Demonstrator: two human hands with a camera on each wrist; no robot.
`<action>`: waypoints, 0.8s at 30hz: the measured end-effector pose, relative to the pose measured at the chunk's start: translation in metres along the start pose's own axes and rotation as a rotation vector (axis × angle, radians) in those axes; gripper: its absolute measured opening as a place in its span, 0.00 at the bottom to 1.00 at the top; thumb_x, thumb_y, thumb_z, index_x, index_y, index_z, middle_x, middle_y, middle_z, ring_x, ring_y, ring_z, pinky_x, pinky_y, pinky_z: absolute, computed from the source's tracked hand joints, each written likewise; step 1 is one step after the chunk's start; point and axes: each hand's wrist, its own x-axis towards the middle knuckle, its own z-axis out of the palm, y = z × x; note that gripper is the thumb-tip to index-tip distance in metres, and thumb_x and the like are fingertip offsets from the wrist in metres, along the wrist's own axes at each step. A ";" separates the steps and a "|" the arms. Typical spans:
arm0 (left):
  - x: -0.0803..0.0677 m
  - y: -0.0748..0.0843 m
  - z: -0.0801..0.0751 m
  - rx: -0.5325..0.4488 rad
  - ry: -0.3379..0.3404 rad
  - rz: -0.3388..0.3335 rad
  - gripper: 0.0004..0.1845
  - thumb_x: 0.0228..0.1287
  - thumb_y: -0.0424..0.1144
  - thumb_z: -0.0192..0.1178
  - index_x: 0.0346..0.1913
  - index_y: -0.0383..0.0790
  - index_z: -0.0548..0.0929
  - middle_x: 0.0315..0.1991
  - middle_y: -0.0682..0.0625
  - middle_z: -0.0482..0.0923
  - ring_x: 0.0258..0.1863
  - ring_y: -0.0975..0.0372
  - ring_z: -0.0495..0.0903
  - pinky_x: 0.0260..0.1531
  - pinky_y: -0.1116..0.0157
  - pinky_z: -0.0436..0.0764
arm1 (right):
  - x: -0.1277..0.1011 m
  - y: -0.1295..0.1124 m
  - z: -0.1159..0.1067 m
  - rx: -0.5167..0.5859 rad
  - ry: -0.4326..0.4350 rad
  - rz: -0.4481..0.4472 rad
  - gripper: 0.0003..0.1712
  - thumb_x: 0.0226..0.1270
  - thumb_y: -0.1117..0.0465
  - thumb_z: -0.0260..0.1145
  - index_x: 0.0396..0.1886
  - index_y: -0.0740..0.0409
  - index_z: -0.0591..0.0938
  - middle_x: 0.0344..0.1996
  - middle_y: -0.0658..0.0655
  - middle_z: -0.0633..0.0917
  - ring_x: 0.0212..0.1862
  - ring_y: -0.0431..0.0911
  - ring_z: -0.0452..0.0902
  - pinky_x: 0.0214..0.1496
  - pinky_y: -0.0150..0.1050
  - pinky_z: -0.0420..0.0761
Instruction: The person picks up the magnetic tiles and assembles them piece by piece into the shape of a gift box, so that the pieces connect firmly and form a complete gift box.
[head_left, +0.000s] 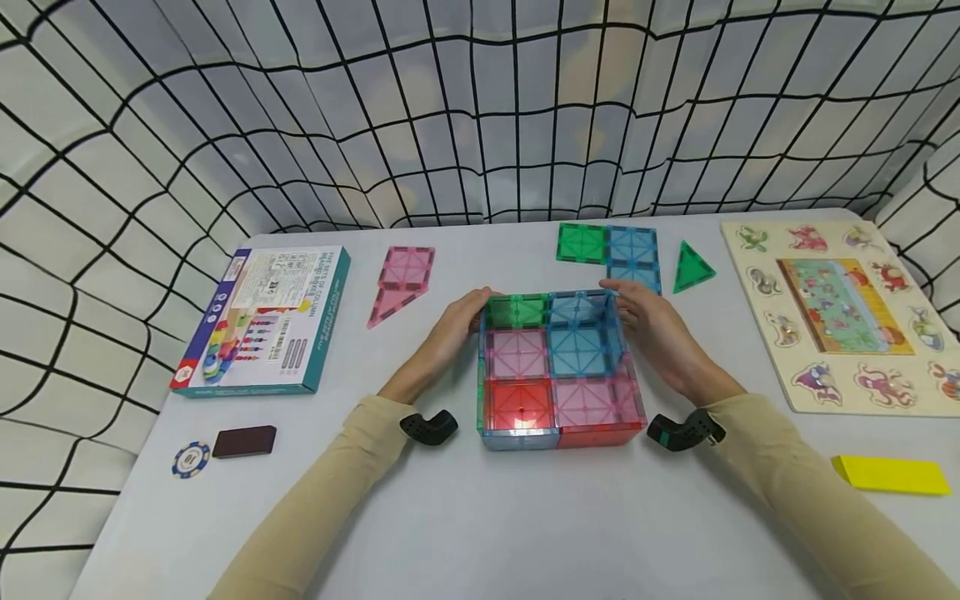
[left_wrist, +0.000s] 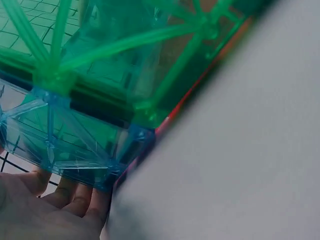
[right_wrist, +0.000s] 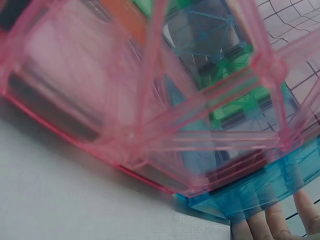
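An open-topped box of translucent magnetic tiles (head_left: 558,367) stands in the middle of the white table (head_left: 465,517), with red, pink, blue and green squares. My left hand (head_left: 453,321) lies against its left wall near the far left corner. My right hand (head_left: 656,329) lies flat against the right wall near the far right corner. In the left wrist view a green tile (left_wrist: 125,60) and a blue tile (left_wrist: 60,140) fill the frame, with my left hand's fingers (left_wrist: 65,195) resting straight against the blue one. In the right wrist view the fingertips (right_wrist: 272,222) press a blue tile (right_wrist: 260,195) beside a pink wall (right_wrist: 125,100).
A boxed toy (head_left: 262,321), a poker chip (head_left: 191,459) and a dark block (head_left: 244,442) lie at the left. Loose pink tiles (head_left: 401,279), green and blue squares (head_left: 633,254) and a green triangle (head_left: 690,268) lie behind. A wooden puzzle board (head_left: 840,312) and a yellow block (head_left: 892,475) are at the right.
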 end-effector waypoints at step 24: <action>-0.009 0.013 0.008 0.119 0.019 -0.069 0.34 0.85 0.54 0.36 0.77 0.30 0.66 0.77 0.39 0.65 0.81 0.52 0.56 0.80 0.49 0.53 | 0.034 -0.025 -0.058 -0.865 -0.034 -0.130 0.38 0.75 0.55 0.70 0.77 0.66 0.68 0.77 0.72 0.60 0.78 0.69 0.53 0.77 0.69 0.58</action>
